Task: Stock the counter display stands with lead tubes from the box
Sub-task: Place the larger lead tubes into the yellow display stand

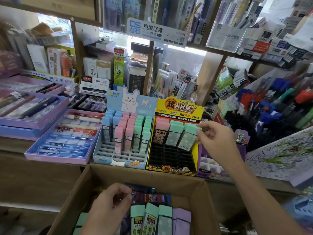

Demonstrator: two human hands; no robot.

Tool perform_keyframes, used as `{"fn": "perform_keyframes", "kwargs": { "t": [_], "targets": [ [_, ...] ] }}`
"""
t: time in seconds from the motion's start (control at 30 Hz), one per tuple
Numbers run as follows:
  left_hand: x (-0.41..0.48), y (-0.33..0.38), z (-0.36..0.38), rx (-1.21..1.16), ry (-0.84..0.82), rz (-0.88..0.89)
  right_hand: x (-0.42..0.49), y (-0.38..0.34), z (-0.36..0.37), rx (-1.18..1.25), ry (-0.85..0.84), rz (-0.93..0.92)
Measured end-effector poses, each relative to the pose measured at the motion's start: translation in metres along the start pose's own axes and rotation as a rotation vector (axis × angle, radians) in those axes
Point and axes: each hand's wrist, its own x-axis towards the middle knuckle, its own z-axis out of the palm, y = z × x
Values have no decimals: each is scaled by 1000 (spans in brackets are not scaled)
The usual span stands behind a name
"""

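Head view. My right hand (215, 139) is at 2 o'clock from frame centre. Thumb and fingertips pinch the mint cap of a green lead tube (188, 139). The tube is tilted, cap leaning toward 1 o'clock, lower end down in the right-hand column of the yellow stand (179, 108). At its 9 o'clock, same row, a second green tube (175, 135) and then a pink tube (160, 133); more caps show behind them. The stand's black slot grid shows in front of that row.

The blue stand (131, 102), with a rabbit header, sits just beside the yellow stand at its 9 o'clock. It holds columns of blue, pink and green tubes.

The box (81, 189) is open cardboard at 6 o'clock of both stands, far rim just below their front lips. Inside are green-capped lead tubes (152, 216) standing on end, purple tubes (182, 221) at their 3 o'clock, and dark packs (149, 195) at their 12 o'clock.

My left hand (110, 202) is in the box at 9 o'clock of the dark packs. Fingers are curled, tips at a pack's edge; I cannot tell whether it grips anything.

The bench (15, 145) carries the stands. A pen tray (59, 138) lies at 9 o'clock of the blue stand. A purple stand (207, 161) is at 3 o'clock of the yellow stand, under my right wrist.
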Motion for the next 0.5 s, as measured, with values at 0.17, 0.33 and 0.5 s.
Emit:
{"fn": "perform_keyframes", "kwargs": {
  "t": [0.17, 0.33, 0.5],
  "targets": [
    [0, 1, 0, 45, -62, 3, 4, 6, 6, -47, -13, 1],
    [-1, 1, -2, 45, -74, 3, 8, 4, 1, -126, -58, -10],
    [0, 1, -1, 42, -82, 0, 10, 1, -8, -253, -110, -52]
  ]
}}
